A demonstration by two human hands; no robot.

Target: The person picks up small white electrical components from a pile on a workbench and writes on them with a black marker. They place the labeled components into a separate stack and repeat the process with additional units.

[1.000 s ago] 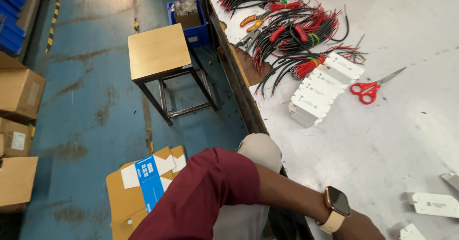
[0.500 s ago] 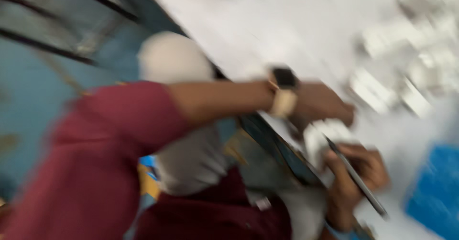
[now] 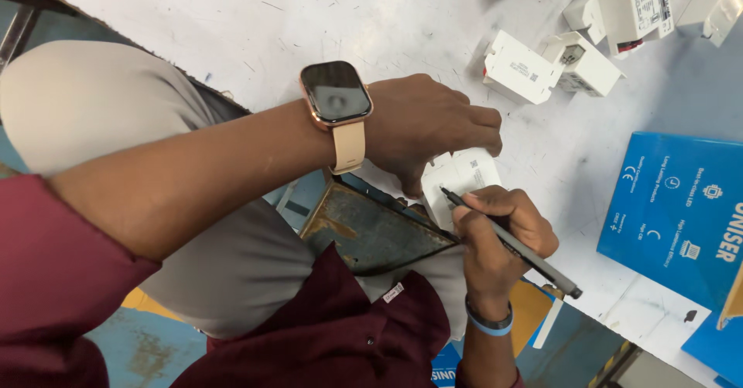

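My left hand (image 3: 433, 125), with a smartwatch (image 3: 335, 96) on its wrist, presses down on a small white carton (image 3: 463, 177) at the edge of the white table (image 3: 232, 24). My right hand (image 3: 499, 229) holds a black pen (image 3: 515, 245) with its tip on the carton's flap. The carton sits between both hands, partly hidden under the left fingers.
Several more small white cartons (image 3: 542, 67) lie at the upper right of the table. A flat blue box (image 3: 681, 214) lies at the right. The rusty metal table edge (image 3: 371, 229) runs beneath my hands, above my lap.
The view has swung from the floor, stool and cable bundles down to the table edge. My hands are now steady on the white carton, pen tip touching it.
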